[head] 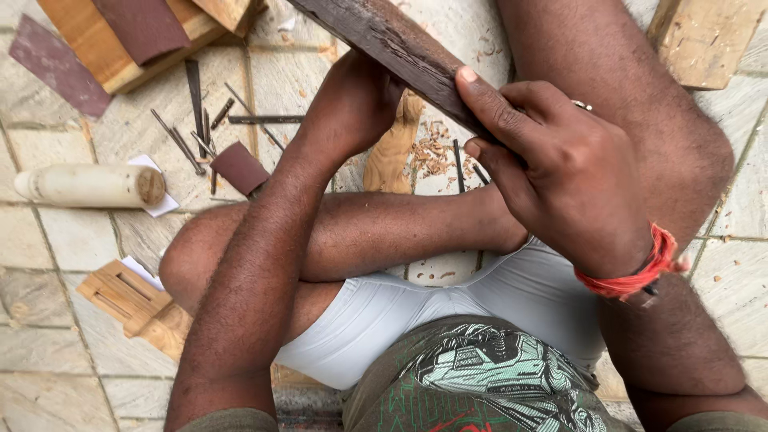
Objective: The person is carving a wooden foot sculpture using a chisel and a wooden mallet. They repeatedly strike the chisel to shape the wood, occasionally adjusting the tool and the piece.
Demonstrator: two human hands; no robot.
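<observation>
Dark wooden plank (400, 48) clamped in right hand (560, 176); left hand (352, 104) gripping beneath plank (fingers hidden). Pale carved figure (392, 148) below plank, shavings (432, 152) beside.

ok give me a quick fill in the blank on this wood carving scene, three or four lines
1. Both hands, the left hand and the right hand, grip a dark wooden ____.
2. The band on the right wrist is ____ in colour.
3. The pale carved figure lies on the floor beside a heap of wood ____.
4. The pale mallet lies on the person's ____ side.

Missing words: plank; red; shavings; left
</observation>
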